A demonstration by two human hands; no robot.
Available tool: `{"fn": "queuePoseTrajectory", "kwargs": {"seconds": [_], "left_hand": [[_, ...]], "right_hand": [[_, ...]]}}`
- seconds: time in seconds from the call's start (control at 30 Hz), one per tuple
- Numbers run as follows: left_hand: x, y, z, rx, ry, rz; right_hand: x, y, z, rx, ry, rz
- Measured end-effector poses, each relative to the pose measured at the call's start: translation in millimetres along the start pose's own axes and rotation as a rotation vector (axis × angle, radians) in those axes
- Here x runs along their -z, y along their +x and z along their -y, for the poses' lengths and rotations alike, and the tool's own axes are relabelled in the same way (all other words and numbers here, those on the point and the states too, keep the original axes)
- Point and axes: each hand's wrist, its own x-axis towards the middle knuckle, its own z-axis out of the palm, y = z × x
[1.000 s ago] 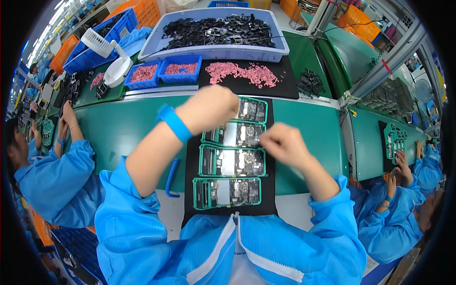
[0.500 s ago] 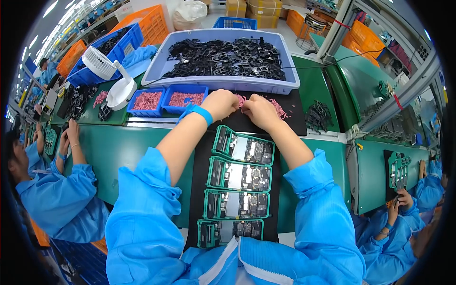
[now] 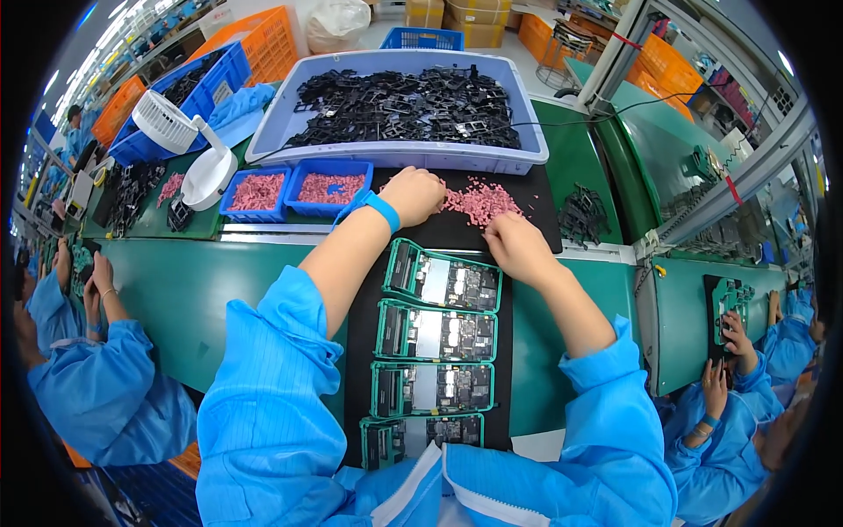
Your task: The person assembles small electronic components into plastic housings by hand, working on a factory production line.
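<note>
A loose pile of small pink pieces (image 3: 481,201) lies on a black mat (image 3: 543,189) ahead of me. My left hand (image 3: 416,195), with a blue wristband, is at the pile's left side, its fingers curled together; whatever they may hold is hidden. Off the pile's near edge, my right hand (image 3: 518,248) has its fingertips pinched together, and I cannot make out anything between them. Just left of that hand is the farthest of several green trays (image 3: 499,283), lined up toward my body. Each tray holds a phone-like circuit assembly (image 3: 468,337) with a silvery strip across it.
Behind the pile stands a pale blue tub (image 3: 413,156) full of black plastic parts. Two small blue bins (image 3: 330,209) of pink pieces sit left of it, beside a white fan (image 3: 167,123). More black parts (image 3: 584,215) lie at right. Co-workers sit on both sides.
My right hand has drawn back from the pink pile toward me and to the right, uncovering more of it. My left hand stays at the pile's left side.
</note>
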Motion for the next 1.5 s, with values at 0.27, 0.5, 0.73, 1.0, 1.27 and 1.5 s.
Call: {"fn": "queuePoseTrajectory", "kwargs": {"seconds": [0.27,0.5,0.73,1.0,1.27,1.5], "left_hand": [[4.5,-9.5,-13.8,0.120,0.015,0.071],[47.0,-25.3,-94.4,0.021,-0.390,0.120],[22.5,-44.7,-129.6,-0.084,-0.162,0.121],[16.9,-49.3,-134.2,-0.053,-0.063,0.098],[23.3,-39.0,-144.9,-0.260,0.228,0.081],[24.3,-35.6,-150.5,-0.202,0.297,0.137]], "right_hand": [[29.3,-87.3,24.0,-0.323,0.350,0.090],[13.0,-133.0,43.0,-0.101,0.089,0.024],[0.2,-135.2,46.5,-0.094,0.037,-0.044],[-2.8,-138.9,43.4,-0.105,0.097,-0.091],[-4.3,-137.3,43.3,-0.073,0.080,-0.110],[-5.2,-136.3,43.2,-0.072,0.071,-0.123]]}}
